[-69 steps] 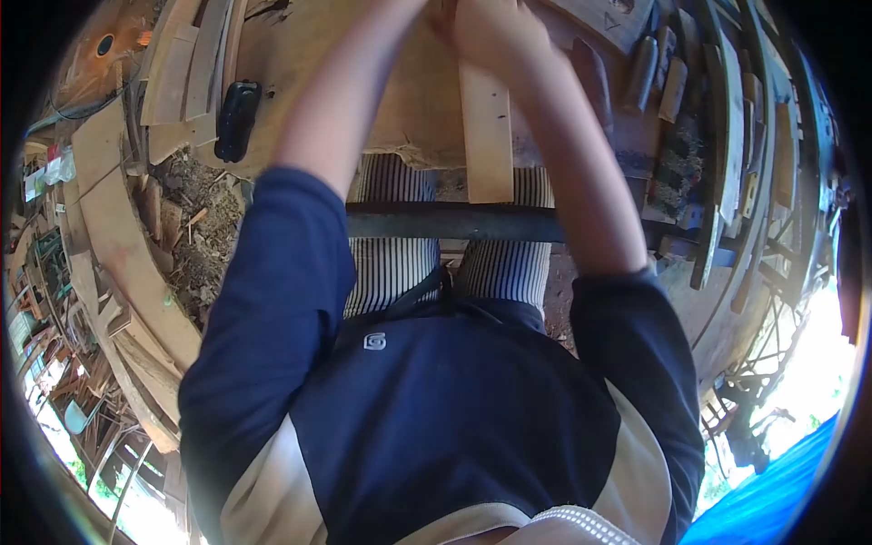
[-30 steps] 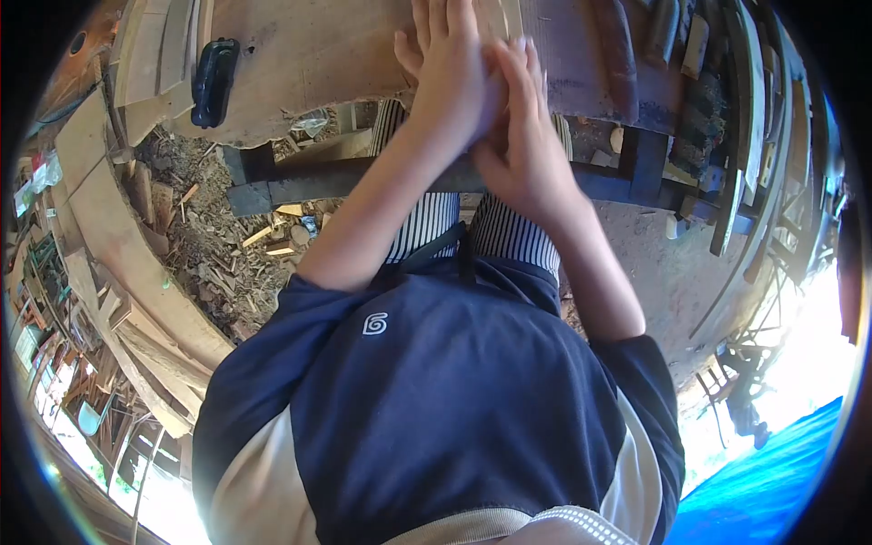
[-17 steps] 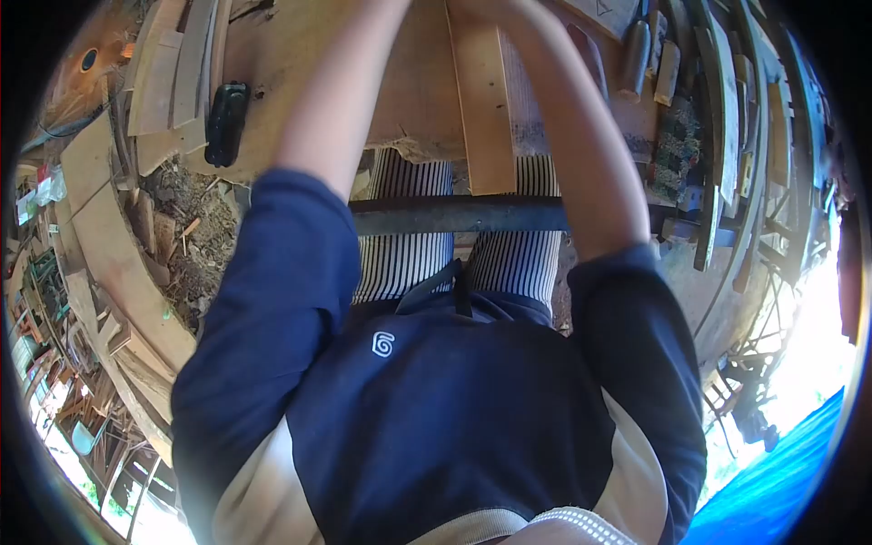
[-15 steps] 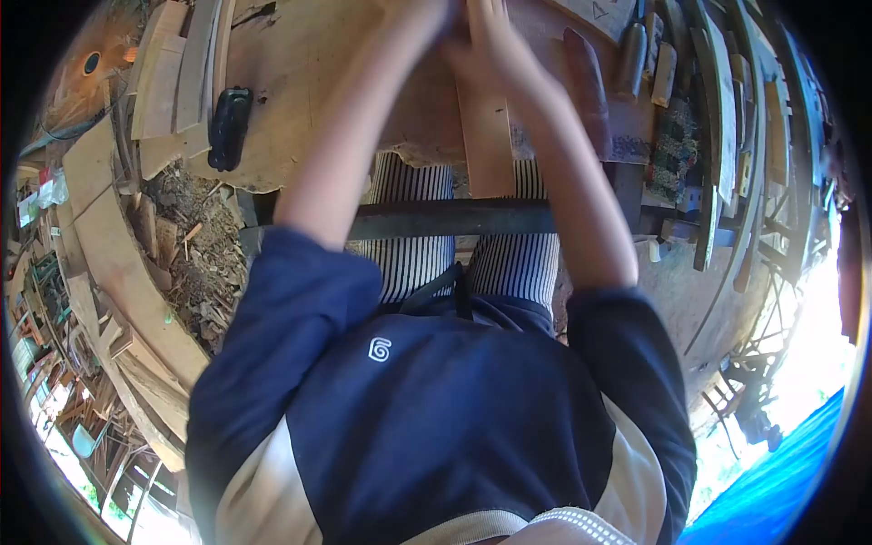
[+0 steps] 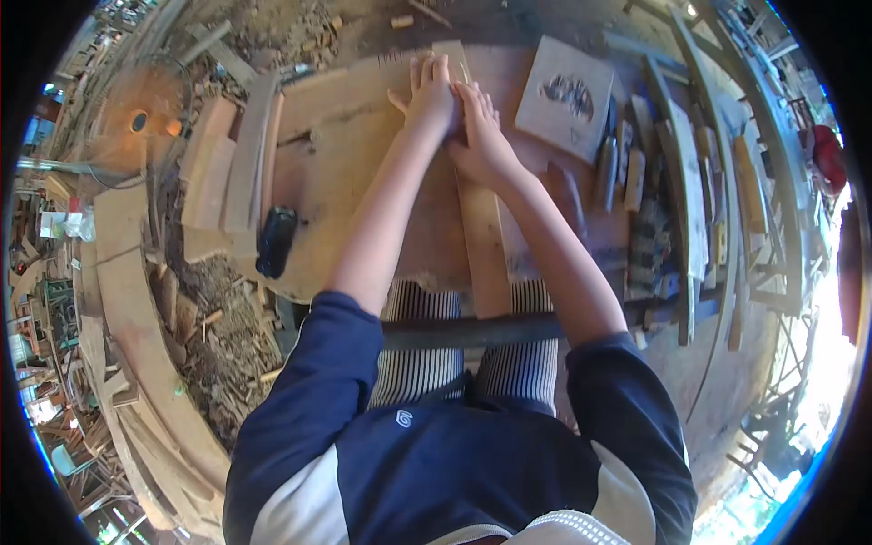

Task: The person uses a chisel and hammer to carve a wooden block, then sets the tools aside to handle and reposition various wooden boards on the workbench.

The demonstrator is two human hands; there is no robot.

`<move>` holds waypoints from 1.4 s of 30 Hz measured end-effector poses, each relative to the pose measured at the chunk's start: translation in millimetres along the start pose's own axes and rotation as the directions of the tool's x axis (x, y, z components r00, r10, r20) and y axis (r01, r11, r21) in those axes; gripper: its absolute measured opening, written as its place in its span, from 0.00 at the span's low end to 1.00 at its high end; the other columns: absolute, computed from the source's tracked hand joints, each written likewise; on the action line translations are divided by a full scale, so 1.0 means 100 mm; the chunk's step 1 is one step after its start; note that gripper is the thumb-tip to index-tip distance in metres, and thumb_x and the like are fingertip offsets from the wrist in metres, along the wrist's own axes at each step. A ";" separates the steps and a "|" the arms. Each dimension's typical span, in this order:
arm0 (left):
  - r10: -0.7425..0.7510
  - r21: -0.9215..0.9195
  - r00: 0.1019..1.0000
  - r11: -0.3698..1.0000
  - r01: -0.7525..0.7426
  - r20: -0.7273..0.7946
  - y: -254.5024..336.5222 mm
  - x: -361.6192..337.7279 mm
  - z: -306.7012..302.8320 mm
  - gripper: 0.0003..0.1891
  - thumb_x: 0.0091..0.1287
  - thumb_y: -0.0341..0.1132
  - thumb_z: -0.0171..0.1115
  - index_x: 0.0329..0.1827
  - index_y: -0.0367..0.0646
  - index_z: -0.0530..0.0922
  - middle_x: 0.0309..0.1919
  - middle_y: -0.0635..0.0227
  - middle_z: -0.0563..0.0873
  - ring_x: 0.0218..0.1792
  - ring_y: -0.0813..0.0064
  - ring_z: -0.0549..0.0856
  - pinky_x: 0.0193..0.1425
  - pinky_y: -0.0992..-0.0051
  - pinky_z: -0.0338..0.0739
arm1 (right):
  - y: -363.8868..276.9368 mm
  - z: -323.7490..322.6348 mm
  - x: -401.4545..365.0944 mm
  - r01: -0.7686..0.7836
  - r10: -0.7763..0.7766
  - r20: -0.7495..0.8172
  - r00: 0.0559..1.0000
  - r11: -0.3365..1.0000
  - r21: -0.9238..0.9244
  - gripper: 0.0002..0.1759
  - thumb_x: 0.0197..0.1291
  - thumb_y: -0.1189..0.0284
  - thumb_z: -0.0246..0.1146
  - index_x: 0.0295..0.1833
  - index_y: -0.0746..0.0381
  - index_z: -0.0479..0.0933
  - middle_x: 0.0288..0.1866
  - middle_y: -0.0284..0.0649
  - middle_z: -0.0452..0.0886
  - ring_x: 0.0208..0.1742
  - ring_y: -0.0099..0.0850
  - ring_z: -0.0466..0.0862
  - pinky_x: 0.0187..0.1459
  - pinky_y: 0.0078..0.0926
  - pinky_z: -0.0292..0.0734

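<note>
A long narrow wooden board (image 5: 483, 236) runs away from my lap across a wider wooden work surface (image 5: 345, 136). My left hand (image 5: 431, 98) lies at the left side of the board's far part, fingers stretched and one finger sticking out to the left. Close beside it, my right hand (image 5: 481, 138) rests over the board with its fingers extended. The hands meet or nearly touch near the board's middle line. Whatever lies under the palms is hidden.
A carved square panel (image 5: 565, 95) lies at the back right, near a dark curved object (image 5: 568, 195) and several handled tools (image 5: 608, 173). At left are a black object (image 5: 276, 242), stacked wood strips (image 5: 247, 159) and a blurred fan (image 5: 141, 121). A dark bar (image 5: 427, 332) crosses above my legs.
The view has tilted up, bringing both hands, the far end of the board and the whole carved panel into sight. My hands were blurred at the top edge before.
</note>
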State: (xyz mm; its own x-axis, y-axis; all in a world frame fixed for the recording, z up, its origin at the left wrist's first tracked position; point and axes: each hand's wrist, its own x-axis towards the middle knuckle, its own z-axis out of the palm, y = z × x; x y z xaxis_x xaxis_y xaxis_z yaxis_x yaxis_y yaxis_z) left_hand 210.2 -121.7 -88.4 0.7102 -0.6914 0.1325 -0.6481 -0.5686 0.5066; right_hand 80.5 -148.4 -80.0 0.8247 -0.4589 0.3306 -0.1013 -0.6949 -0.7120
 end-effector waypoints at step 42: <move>0.033 -0.108 0.994 0.993 -0.044 -0.101 0.30 -1.65 -0.09 0.33 0.69 0.45 0.56 0.75 0.49 0.58 0.78 0.59 0.57 0.80 0.55 0.51 0.72 0.31 0.38 | -0.59 -0.37 -1.42 -0.093 0.085 0.131 0.988 0.994 0.054 0.51 0.44 0.80 0.64 0.77 0.63 0.51 0.76 0.68 0.51 0.78 0.66 0.48 0.76 0.60 0.44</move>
State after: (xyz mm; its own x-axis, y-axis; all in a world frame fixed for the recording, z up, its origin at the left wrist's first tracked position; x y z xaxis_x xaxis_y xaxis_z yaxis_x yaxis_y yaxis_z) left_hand 76.0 -21.0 -87.3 0.7124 -0.6615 0.2345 -0.6453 -0.4859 0.5895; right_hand -51.0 -62.7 -61.6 0.8790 -0.4395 0.1849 -0.1470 -0.6186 -0.7718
